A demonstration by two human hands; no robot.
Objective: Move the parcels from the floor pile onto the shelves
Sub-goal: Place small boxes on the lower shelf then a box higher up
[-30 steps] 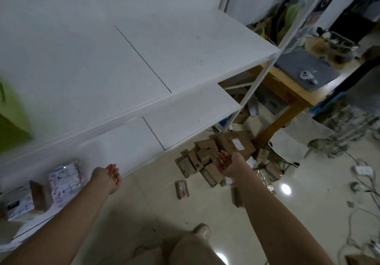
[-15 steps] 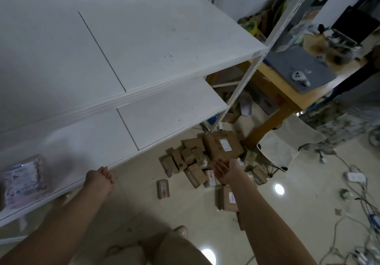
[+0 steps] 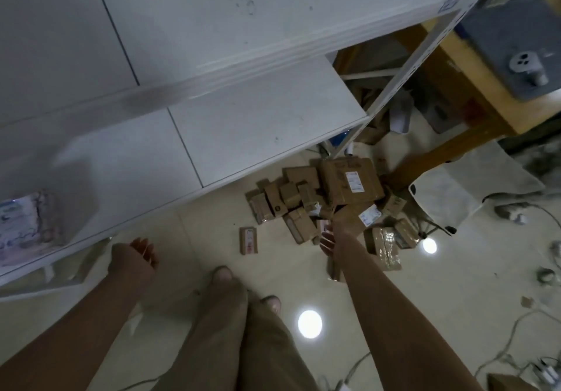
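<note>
Cardboard parcels (image 3: 349,184) near right hand (image 3: 332,237), left hand (image 3: 133,258) apart.

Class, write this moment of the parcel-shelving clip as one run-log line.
left hand: empty, loosely curled, near lower shelf edge | right hand: open, empty, extended toward floor pile | shelved: one bagged parcel, far left
</note>
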